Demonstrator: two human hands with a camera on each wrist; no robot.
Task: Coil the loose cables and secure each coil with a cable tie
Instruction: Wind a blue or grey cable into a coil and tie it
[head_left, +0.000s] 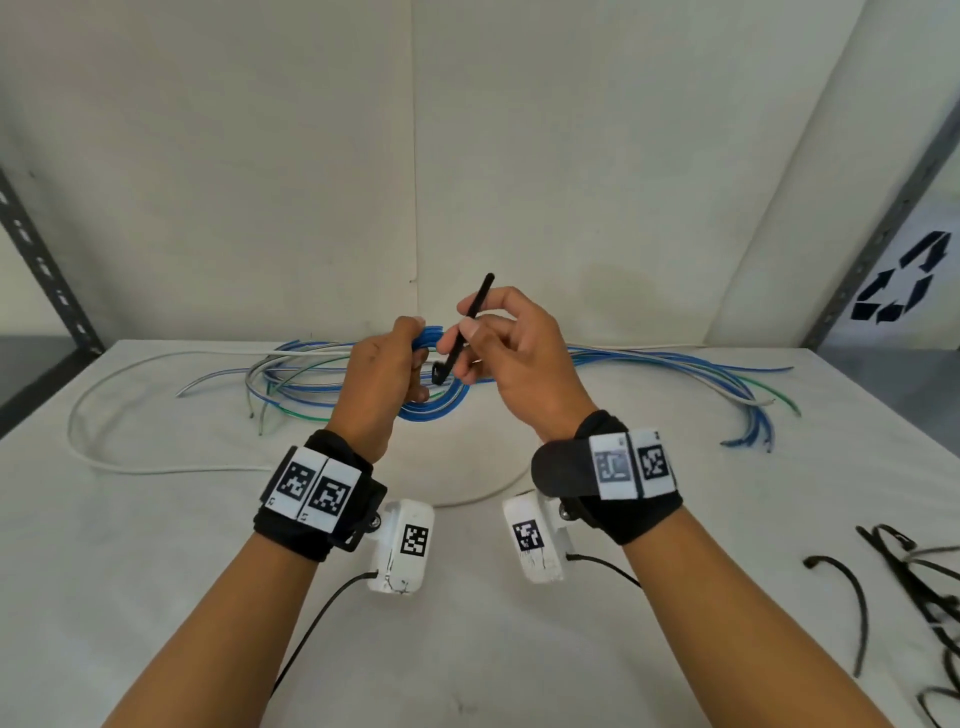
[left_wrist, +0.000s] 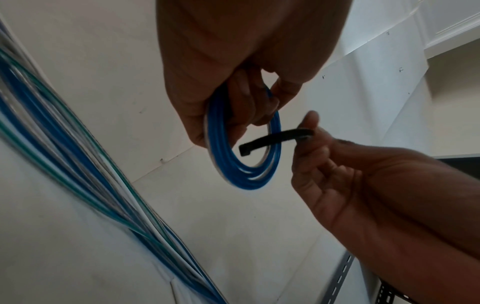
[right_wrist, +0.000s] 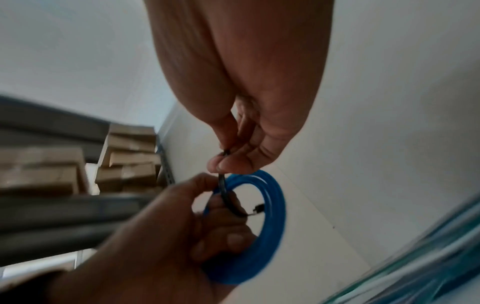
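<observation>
Both hands are raised together just above the middle of the head view. Curled round a blue cable coil (head_left: 434, 402), the left hand (head_left: 382, 387) grips it with the fingers passed through the ring; the left wrist view shows the blue turns hanging below the palm (left_wrist: 246, 164). To its right, the right hand (head_left: 511, 358) pinches a black cable tie (head_left: 465, 332) between thumb and forefinger, its other fingers loosely bent. That tie slants up to the right, its upper end poking above the fingers and its lower end hanging just beside the coil. Whether that end touches the coil cannot be told; in the right wrist view the tie (right_wrist: 226, 193) runs down from the pinch across the left hand's fingers in front of the ring.

Below and behind the hands a white table (head_left: 156, 597) fills the lower half of the frame. Loose cables (head_left: 675, 364), blue, green and white, sprawl across its far side from left to right, and one long white cable (head_left: 130, 467) loops toward the near centre. Spare black ties (head_left: 909, 582) lie at the lower right edge.

White walls (head_left: 260, 156) rise behind the table, with grey slotted uprights (head_left: 47, 270) at both sides. A black recycling symbol (head_left: 898, 283) shows at the right, and in the right wrist view cardboard boxes (right_wrist: 130, 156) sit stacked at the left.
</observation>
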